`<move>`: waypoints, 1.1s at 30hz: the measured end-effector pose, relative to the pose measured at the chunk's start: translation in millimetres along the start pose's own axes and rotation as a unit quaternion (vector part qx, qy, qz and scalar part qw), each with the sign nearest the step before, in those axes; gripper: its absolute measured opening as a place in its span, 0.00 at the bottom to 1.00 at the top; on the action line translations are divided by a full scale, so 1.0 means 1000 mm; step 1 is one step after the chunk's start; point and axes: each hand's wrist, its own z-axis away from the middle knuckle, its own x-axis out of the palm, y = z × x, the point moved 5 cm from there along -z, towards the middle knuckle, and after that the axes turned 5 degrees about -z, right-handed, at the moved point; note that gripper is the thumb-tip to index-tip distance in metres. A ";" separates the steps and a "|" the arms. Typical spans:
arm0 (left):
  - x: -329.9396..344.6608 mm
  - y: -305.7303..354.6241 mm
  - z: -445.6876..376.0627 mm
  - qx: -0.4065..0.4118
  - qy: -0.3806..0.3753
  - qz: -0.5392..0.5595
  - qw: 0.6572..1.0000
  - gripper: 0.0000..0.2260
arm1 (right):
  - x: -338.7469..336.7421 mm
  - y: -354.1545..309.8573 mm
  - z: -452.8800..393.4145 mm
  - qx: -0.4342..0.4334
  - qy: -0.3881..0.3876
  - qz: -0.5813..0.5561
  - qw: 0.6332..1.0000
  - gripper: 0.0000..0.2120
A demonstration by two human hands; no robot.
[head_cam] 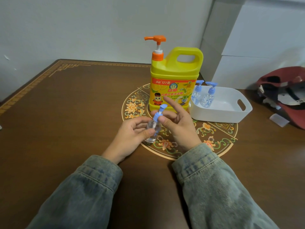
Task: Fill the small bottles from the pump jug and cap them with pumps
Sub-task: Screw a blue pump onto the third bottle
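A small clear bottle (pixel 152 129) with a blue pump cap (pixel 158 114) stands slightly tilted on the table in front of me. My left hand (pixel 130 136) wraps its body. My right hand (pixel 179 124) pinches the blue cap collar between thumb and a finger, with the index finger pointing up. Behind them stands the yellow pump jug (pixel 173 83) with an orange pump head (pixel 156 39). Two more small bottles with blue pumps (pixel 207 96) stand upright in the left part of a white tray (pixel 231 113).
The dark brown table (pixel 66 113) has a round floral inlay in the middle. A red cap (pixel 287 93) lies at the right edge, with a small clear plastic piece (pixel 279 119) beside it. White boxes (pixel 247 38) rise behind the tray.
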 end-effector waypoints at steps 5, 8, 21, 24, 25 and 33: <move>-0.001 -0.001 0.000 0.001 -0.003 -0.002 1.000 0.13 | -0.002 0.002 -0.001 0.000 0.032 0.061 0.998 0.42; 0.000 -0.002 0.000 -0.001 -0.012 0.009 1.000 0.13 | 0.000 0.000 0.000 0.007 -0.034 0.000 0.999 0.32; 0.001 0.001 0.000 0.000 -0.010 -0.005 1.000 0.14 | -0.005 -0.002 -0.002 -0.057 0.019 0.113 0.992 0.13; -0.002 0.000 0.000 0.001 0.003 -0.017 1.000 0.15 | -0.006 -0.002 -0.002 -0.061 0.041 0.136 0.988 0.12; -0.002 0.000 0.000 -0.001 0.000 -0.011 1.000 0.15 | -0.006 -0.003 -0.001 -0.061 0.025 0.144 0.987 0.11; 0.000 0.004 0.001 0.003 -0.007 -0.005 1.000 0.14 | -0.008 -0.003 -0.003 -0.065 0.035 0.133 0.988 0.09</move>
